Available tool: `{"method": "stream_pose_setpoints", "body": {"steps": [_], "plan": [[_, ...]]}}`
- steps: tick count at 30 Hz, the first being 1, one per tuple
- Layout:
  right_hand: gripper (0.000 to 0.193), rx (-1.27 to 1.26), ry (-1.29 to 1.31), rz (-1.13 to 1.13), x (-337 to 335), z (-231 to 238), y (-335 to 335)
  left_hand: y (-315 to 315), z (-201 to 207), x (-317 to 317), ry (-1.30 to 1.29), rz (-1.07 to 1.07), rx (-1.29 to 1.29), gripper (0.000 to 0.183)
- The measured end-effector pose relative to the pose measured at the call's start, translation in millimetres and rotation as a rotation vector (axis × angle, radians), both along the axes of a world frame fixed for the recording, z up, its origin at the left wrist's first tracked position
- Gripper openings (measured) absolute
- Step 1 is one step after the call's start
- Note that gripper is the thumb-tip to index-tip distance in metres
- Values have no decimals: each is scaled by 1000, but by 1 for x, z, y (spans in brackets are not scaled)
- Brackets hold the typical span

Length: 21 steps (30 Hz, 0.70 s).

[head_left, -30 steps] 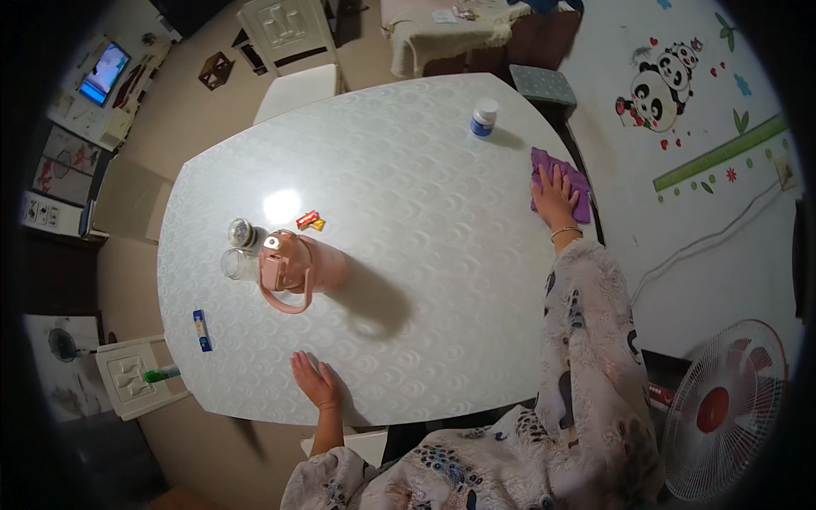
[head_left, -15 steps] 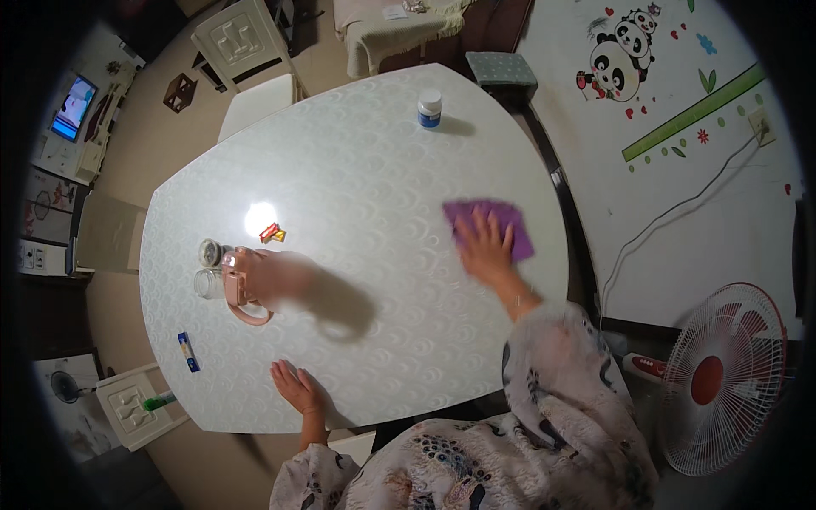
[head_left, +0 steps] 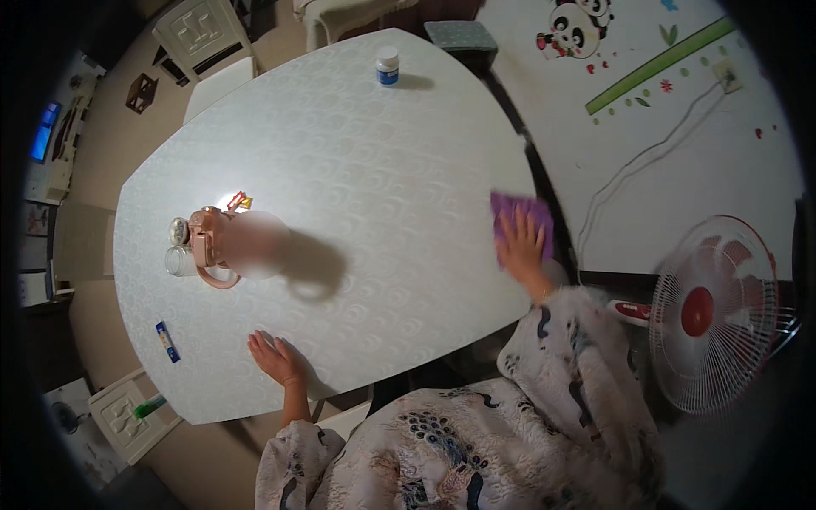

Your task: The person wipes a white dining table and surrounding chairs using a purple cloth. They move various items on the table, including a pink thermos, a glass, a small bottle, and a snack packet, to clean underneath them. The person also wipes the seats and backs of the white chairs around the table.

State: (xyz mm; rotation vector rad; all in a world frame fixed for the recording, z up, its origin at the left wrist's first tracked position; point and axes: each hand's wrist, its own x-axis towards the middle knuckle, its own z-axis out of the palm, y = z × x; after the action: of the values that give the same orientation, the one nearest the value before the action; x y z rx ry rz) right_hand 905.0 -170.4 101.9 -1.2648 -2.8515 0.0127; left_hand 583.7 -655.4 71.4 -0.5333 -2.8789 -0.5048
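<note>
My right hand (head_left: 524, 246) lies with spread fingers on a purple cloth (head_left: 503, 202), pressing it against the right edge of the pale, swirl-patterned table (head_left: 408, 195). Flat on the tabletop near the front edge rests my left hand (head_left: 276, 360), holding nothing. Beyond it stands a pink jug (head_left: 204, 238) with a curved handle; part of it is blurred. A clear glass jar (head_left: 178, 262) and a round silvery lid or jar top (head_left: 178, 230) sit left of the jug. Small red and yellow wrapped pieces (head_left: 240, 201) lie just behind it.
A white-capped blue bottle (head_left: 388, 68) stands at the far end, and a slim blue packet (head_left: 167, 342) lies at the left. Beside the table on the right are a red-and-white fan (head_left: 699, 311) and a wall cord (head_left: 633, 174). Chairs (head_left: 200, 38) surround the left side.
My right hand has slid the purple cloth rightward to the table's edge. My left hand stays flat on the table. The whole view has shifted, so the scene sits higher and more to the left.
</note>
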Motion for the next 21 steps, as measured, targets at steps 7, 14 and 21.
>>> {"method": "stream_pose_setpoints", "body": {"steps": [7,14,21], "plan": [[65,-176,0,-7,26,27,-160,5,-2,2,-21,-2,22,54],[60,-71,107,-105,-83,14,-72,4,-4,-3,16,-33,40,57],[63,-266,59,292,-84,28,-219,-11,-16,-6,-6,-100,124,56]]}}
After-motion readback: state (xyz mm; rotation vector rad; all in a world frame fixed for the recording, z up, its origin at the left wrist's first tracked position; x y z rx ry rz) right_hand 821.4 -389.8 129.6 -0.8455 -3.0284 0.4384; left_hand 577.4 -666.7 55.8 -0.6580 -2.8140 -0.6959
